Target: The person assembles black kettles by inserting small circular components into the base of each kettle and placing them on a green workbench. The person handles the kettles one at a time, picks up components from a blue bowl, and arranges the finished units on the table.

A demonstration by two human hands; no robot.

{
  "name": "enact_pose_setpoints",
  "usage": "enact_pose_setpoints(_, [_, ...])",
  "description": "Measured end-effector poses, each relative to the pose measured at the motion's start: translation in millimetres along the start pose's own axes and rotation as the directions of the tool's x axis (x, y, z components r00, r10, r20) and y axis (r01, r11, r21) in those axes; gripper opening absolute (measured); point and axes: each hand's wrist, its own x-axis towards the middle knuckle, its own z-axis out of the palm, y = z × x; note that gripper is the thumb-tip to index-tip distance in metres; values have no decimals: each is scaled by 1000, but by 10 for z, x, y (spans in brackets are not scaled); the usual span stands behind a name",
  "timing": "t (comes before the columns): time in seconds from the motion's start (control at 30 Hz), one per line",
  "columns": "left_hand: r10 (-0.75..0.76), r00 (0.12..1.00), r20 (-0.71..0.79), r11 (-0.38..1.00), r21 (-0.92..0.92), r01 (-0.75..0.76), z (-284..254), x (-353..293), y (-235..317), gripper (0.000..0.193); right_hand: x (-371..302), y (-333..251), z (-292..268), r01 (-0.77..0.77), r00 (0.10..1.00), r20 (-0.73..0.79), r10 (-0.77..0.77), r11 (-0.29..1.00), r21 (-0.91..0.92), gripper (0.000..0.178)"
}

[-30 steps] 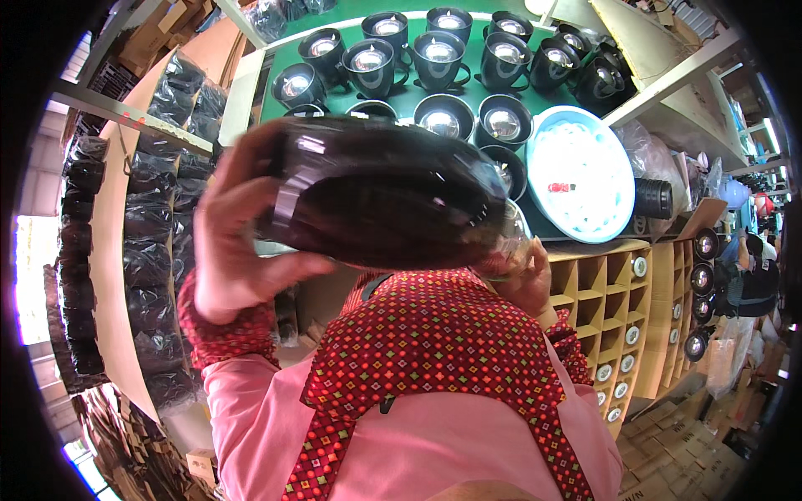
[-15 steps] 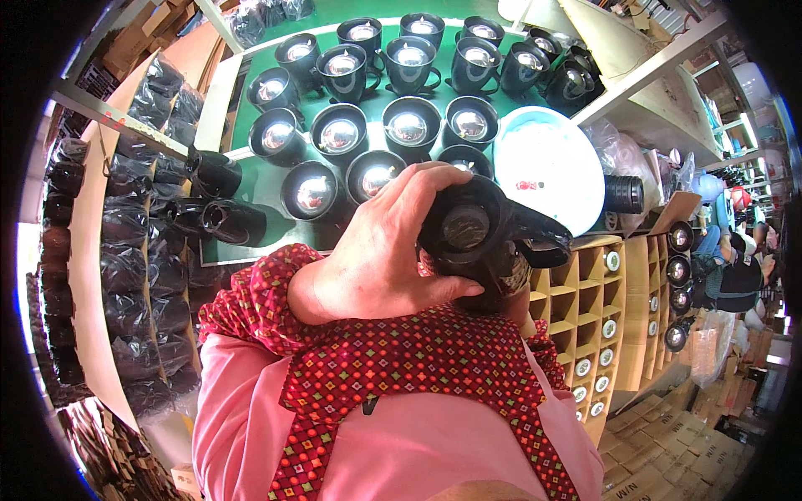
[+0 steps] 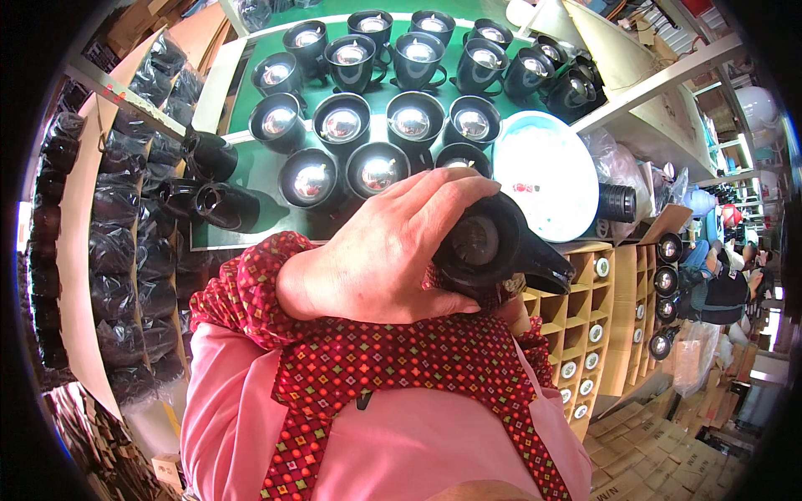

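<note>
My left hand is wrapped round the side of a black plastic jug, fingers over the far side and thumb on the near side. The jug is held in front of my chest, its round end facing up and a handle-like part jutting to the right. Only a small part of my right hand shows, low behind the jug; its fingers are hidden. Beyond, several black handled jug bodies stand in rows on the green table, each with a silvery domed glass liner inside.
A round white tray with a blue rim lies right of the jugs. Black jug shells rest on their sides at the table's left edge. Plastic-wrapped black pieces are stacked at left. A divided cardboard box stands at right, with cartons below.
My left hand and the jug have shifted slightly right. The jug has tilted, its jutting part now lower, and less of my right hand shows.
</note>
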Motion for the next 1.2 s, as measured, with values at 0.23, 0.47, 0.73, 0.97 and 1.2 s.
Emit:
enact_pose_setpoints(0.23, [-56,996,-74,998,-8,56,-57,-63,5,104,19,-22,33,-12,1000,9,11,999,30,49])
enact_pose_setpoints(0.47, [-62,989,-132,997,43,68,-95,-60,71,101,59,-35,80,-20,1000,18,19,998,55,49])
enact_pose_setpoints(0.73, [-60,988,-141,996,50,68,-132,-49,107,103,99,-61,119,-16,1000,21,14,997,77,51])
enact_pose_setpoints(0.97, [-53,994,-91,998,33,57,-130,-39,66,104,107,-114,156,-4,1000,15,2,995,98,52])
enact_pose_setpoints(1.2, [-59,998,-22,998,-15,59,-194,-6,-15,108,238,-255,238,40,999,-20,-39,994,100,53])
